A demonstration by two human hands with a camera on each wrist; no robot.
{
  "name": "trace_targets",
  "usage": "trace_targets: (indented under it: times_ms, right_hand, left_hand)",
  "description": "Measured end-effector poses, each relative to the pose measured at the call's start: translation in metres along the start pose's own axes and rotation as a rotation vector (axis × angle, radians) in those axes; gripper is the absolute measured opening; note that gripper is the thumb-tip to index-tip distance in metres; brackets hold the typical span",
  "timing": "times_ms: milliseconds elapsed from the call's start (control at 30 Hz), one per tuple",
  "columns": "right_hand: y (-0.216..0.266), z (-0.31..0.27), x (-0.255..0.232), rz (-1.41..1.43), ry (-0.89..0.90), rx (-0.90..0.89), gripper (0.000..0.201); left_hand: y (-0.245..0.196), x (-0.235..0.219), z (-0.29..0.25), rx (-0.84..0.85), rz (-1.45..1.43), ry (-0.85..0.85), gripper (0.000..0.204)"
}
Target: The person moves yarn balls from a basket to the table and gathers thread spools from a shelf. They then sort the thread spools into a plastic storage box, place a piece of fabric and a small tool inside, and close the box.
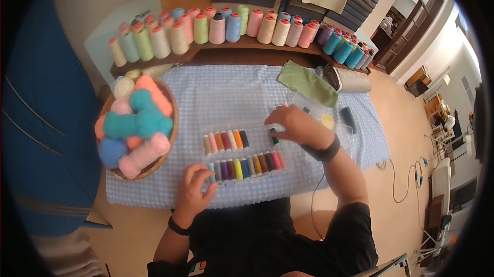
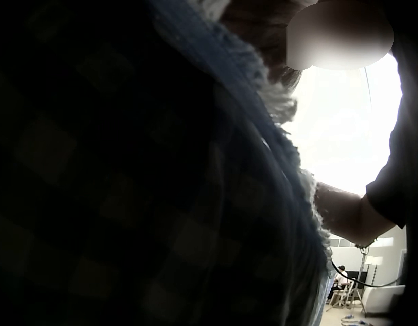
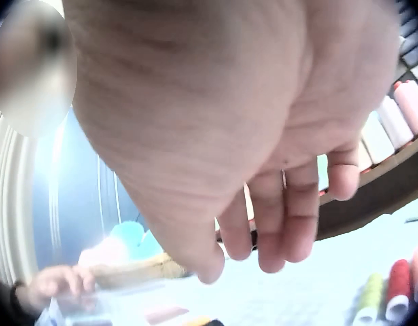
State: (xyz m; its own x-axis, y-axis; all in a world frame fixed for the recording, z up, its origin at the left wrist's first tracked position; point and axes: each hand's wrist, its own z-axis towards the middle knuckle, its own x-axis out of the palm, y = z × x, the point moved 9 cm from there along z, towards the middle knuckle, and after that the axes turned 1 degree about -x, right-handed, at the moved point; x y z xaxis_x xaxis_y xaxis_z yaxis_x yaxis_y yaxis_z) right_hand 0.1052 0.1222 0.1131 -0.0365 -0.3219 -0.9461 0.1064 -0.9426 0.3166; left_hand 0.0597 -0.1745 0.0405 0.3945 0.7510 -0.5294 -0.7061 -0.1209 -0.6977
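Note:
On the checked cloth lies a clear plastic case [image 1: 242, 175] with its lid [image 1: 234, 104] folded back. Two rows of coloured thread spools lie in it, among them a light blue spool [image 1: 211, 172] at the near left end. My left hand [image 1: 194, 189] is at that corner, fingers loosely bent beside the light blue spool. Over the case's far right part hovers my right hand [image 1: 294, 126], above a dark green spool [image 1: 274, 136]. In the right wrist view its fingers [image 3: 270, 231] hang apart with nothing visible between them. The left wrist view shows mostly dark cloth.
A basket [image 1: 175, 122] of yarn balls and skeins stands at the left. Large thread cones [image 1: 208, 27] line the raised shelf behind. Green folded fabric [image 1: 309, 82], a grey fabric roll [image 1: 350, 79] and a dark cylinder [image 1: 348, 119] lie at the right.

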Motion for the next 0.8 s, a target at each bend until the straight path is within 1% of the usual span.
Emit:
trace_targets:
  times_ms: [33, 67, 167, 267, 367, 433, 467, 500, 567, 667, 767, 800]
  right_hand:
    - [0.005, -0.002, 0.015, -0.087, 0.037, -0.038, 0.024]
    - [0.010, -0.004, 0.025, -0.191, 0.035, -0.078, 0.020]
    - [0.011, -0.008, 0.038, -0.374, 0.005, -0.083, 0.010]
    - [0.008, -0.011, 0.053, -0.586, 0.096, -0.026, 0.018]
    - [0.011, -0.012, 0.055, -0.610, 0.058, -0.032, 0.017]
    - [0.013, -0.013, 0.056, -0.627, -0.040, -0.083, 0.004]
    - [0.014, -0.013, 0.055, -0.634, -0.089, -0.111, 0.004]
    - [0.016, -0.013, 0.054, -0.640, -0.069, -0.113, 0.003]
    - [0.020, -0.013, 0.046, -0.650, -0.027, -0.116, 0.013]
    - [0.027, -0.019, -0.012, -0.392, -0.196, -0.124, 0.033]
    - [0.000, -0.027, -0.063, -0.385, -0.288, 0.037, 0.045]
    - [-0.016, -0.029, -0.065, -0.373, -0.252, 0.086, 0.045]
  left_hand:
    - [0.001, 0.000, -0.001, -0.003, -0.003, -0.001, 0.027]
    - [0.002, 0.000, -0.002, -0.009, -0.004, -0.004, 0.028]
    - [0.002, -0.001, -0.003, -0.013, 0.005, -0.003, 0.027]
    - [0.003, 0.001, -0.004, -0.023, -0.014, -0.005, 0.027]
    - [0.000, 0.000, -0.002, 0.003, 0.006, -0.005, 0.027]
    - [-0.001, 0.001, -0.003, 0.008, 0.007, 0.003, 0.024]
    - [-0.001, 0.001, -0.003, 0.009, 0.008, 0.006, 0.023]
    - [-0.001, 0.001, -0.003, 0.011, 0.009, 0.004, 0.023]
    - [-0.003, 0.000, -0.002, 0.015, 0.010, 0.001, 0.023]
    - [0.002, 0.001, -0.005, -0.016, -0.004, -0.003, 0.026]
    - [-0.001, 0.000, -0.003, 0.022, 0.041, -0.014, 0.026]
    - [-0.001, 0.000, -0.003, 0.018, 0.035, -0.013, 0.027]
